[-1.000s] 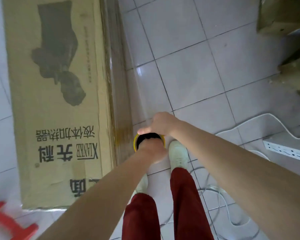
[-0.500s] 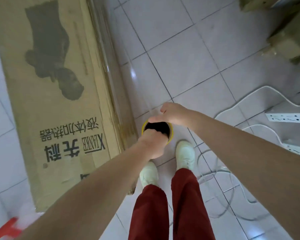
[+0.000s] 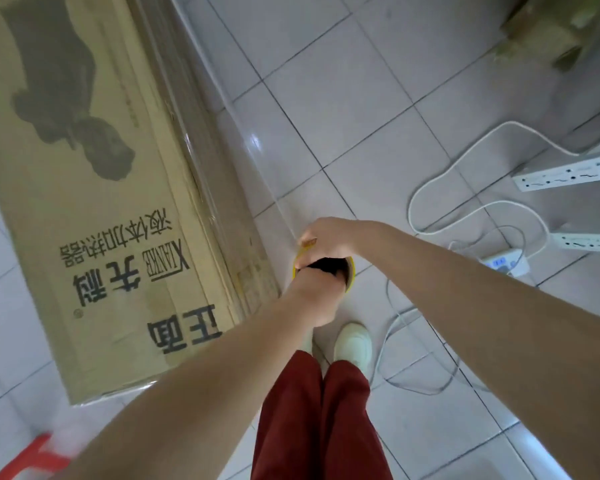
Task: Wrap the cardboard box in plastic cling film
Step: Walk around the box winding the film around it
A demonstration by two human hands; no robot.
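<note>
The roll of clear cling film on a yellow-rimmed core (image 3: 350, 282) is showing only its upper end, with everything below it hiding under the two hands. It is being held upright just beside the near right corner of the large flat brown cardboard box (image 3: 94, 216). The left hand (image 3: 312, 299) is reaching into the dark core with its fingers out of sight inside. The right hand (image 3: 329, 237) is curling over the far rim, so both are gripping the roll. A transparent sheet of film (image 3: 253, 157) is stretching from the roll along the box's right side, barely showing except as glare. The box is resting on the pale tiled floor (image 3: 361, 98) and running out of view at the top and left. Its black printing is appearing upside down: "XIANKE", "先科", "液体加热器" and "正面", beside a dark silhouette. White power strips (image 3: 565, 174) are lying to the right, cut by the edge. A blurred red plastic stool (image 3: 25, 459) is poking in at the lower left.
</note>
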